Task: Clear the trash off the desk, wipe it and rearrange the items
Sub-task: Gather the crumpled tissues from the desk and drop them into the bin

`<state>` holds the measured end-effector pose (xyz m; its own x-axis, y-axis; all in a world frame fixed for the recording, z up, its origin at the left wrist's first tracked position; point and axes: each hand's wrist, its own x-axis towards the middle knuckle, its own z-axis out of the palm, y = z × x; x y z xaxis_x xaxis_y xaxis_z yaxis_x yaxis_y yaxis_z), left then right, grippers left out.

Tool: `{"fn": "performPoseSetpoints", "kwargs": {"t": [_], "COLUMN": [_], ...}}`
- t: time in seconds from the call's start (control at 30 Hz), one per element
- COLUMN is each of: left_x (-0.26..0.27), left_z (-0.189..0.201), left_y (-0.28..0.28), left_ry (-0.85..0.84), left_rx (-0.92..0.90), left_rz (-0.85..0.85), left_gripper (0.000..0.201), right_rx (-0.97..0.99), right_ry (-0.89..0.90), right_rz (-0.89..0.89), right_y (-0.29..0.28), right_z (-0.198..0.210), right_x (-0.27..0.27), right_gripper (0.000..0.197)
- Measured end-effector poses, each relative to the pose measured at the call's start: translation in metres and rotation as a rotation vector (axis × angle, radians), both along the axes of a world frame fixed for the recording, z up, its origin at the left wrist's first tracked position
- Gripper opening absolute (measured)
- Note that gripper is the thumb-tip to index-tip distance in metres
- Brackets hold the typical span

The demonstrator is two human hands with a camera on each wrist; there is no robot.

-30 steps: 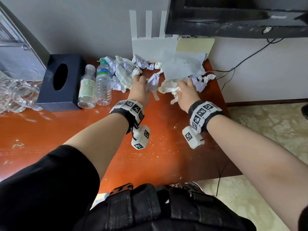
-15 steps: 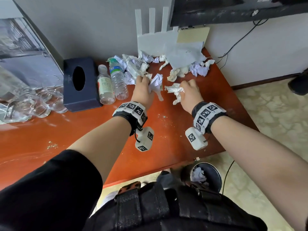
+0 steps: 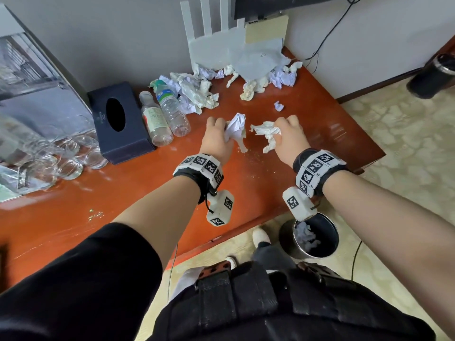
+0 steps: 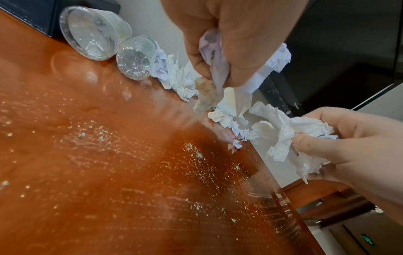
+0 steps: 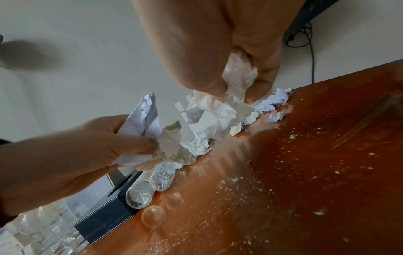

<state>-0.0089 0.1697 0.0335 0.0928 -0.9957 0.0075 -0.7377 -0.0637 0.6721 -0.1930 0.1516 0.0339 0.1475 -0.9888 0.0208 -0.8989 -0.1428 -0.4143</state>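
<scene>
On the floor at the near edge of the worktop [image 3: 246, 198] stands a dark round bin [image 3: 317, 237] with crumpled paper lying inside; the floor covering is pale and patterned. The worktop surface is glossy reddish-brown wood, speckled with fine pale crumbs and dust across its near and middle parts, clearest in both wrist views.

Above the middle of the worktop, the left hand [image 3: 218, 139] is clenched round a crumpled sheet of white paper [image 3: 236, 126] together with a yellowish tissue, a tail of which hangs down below the fist. Just beside it, the right hand [image 3: 289, 139] grips a wad of white tissue [image 3: 267, 134] between thumb and curled fingers [image 5: 263, 81]. The two wads are near each other but apart.

Beyond the hands, one small paper ball [image 3: 278, 106] lies alone. To the left, two clear plastic bottles [image 3: 165, 116] lie side by side against a dark tissue box [image 3: 120, 121], with clear glass cups [image 3: 71, 153] further left.

Along the back, against the grey wall, a scatter of crumpled paper and tissue [image 3: 197, 89] spreads across the worktop beneath a white device with upright antennas [image 3: 211, 33]. Black cables [image 3: 330, 30] run down the wall at far right.
</scene>
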Motion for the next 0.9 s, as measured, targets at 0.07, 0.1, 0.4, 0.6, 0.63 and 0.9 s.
{"fn": "performPoseSetpoints", "kwargs": {"t": [0.07, 0.1, 0.4, 0.6, 0.63, 0.9], "left_x": [-0.007, -0.011, -0.070, -0.163, -0.183, -0.303], "left_z": [0.002, 0.002, 0.013, 0.014, 0.013, -0.009], "left_y": [0.002, 0.004, 0.006, 0.004, 0.005, 0.033], "left_ry": [-0.006, -0.008, -0.019, 0.041, 0.056, 0.049], "left_rx": [0.011, 0.016, 0.008, -0.005, -0.003, 0.081], "left_rz": [-0.008, -0.016, -0.057, -0.091, -0.106, -0.285], "left_gripper": [0.021, 0.021, 0.019, 0.019, 0.017, 0.016], "right_rx": [0.000, 0.005, 0.041, 0.051, 0.051, 0.117], "right_ry": [0.000, -0.001, -0.015, 0.023, 0.035, 0.020], "right_rz": [-0.020, -0.028, -0.053, -0.108, -0.119, -0.243], "right_y": [0.005, 0.007, 0.020, 0.040, 0.045, 0.085], "right_z": [-0.002, -0.003, 0.003, 0.010, 0.009, -0.027], "right_x": [-0.009, -0.014, -0.071, -0.165, -0.184, -0.299], "right_gripper": [0.023, 0.023, 0.029, 0.025, 0.024, 0.024]}}
